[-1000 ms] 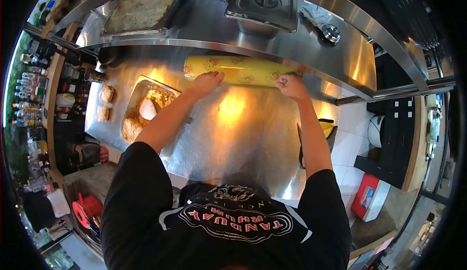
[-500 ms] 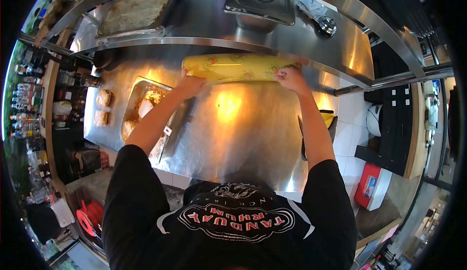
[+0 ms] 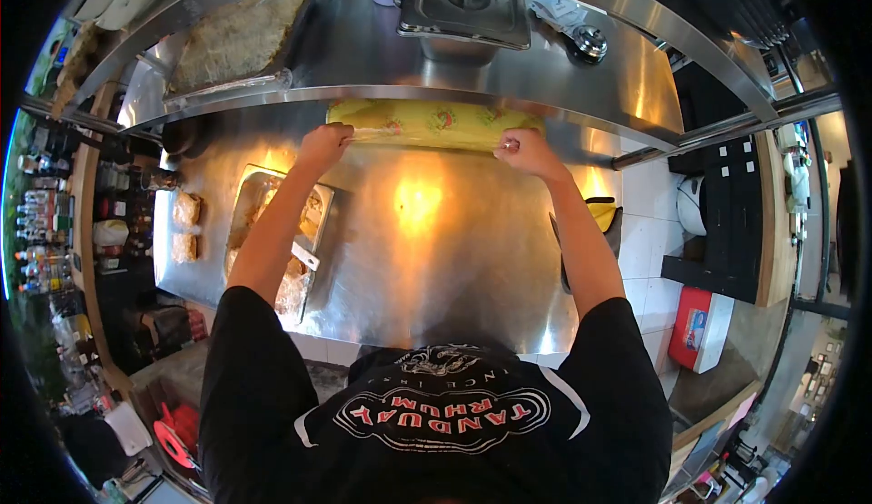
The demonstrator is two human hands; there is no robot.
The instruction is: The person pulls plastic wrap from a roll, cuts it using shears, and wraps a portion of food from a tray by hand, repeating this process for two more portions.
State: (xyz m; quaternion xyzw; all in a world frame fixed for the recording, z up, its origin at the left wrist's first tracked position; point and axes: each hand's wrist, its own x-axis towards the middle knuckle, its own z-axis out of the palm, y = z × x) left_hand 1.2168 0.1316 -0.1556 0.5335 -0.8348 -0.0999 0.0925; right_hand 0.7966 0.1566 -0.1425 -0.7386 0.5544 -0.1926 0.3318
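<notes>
At the back of the steel table, partly under the shelf, lies a long yellow cling film roll [image 3: 436,123] printed with red and green fruit. My left hand [image 3: 325,148] is closed just off the roll's left end, gripping the cling film edge. Near the right end my right hand [image 3: 529,152] is closed in a pinch on the same edge. A thin, shiny line of film runs between both fists along the roll's front. Below my left forearm stands a steel tray [image 3: 238,197] of food, with a white-handled utensil [image 3: 305,254] on its right rim.
Two wrapped packets [image 3: 186,209] sit left of the tray. The shelf [image 3: 363,59] overhead holds a lidded steel pan [image 3: 468,14], a covered tray [image 3: 236,41] and a service bell [image 3: 589,43]. A black and yellow item [image 3: 601,216] is by the table's right edge.
Both hands have shifted left and slightly toward me, the left one farther out from the roll. A film edge now shows between them. The view has tilted slightly, showing the roll farther under the shelf.
</notes>
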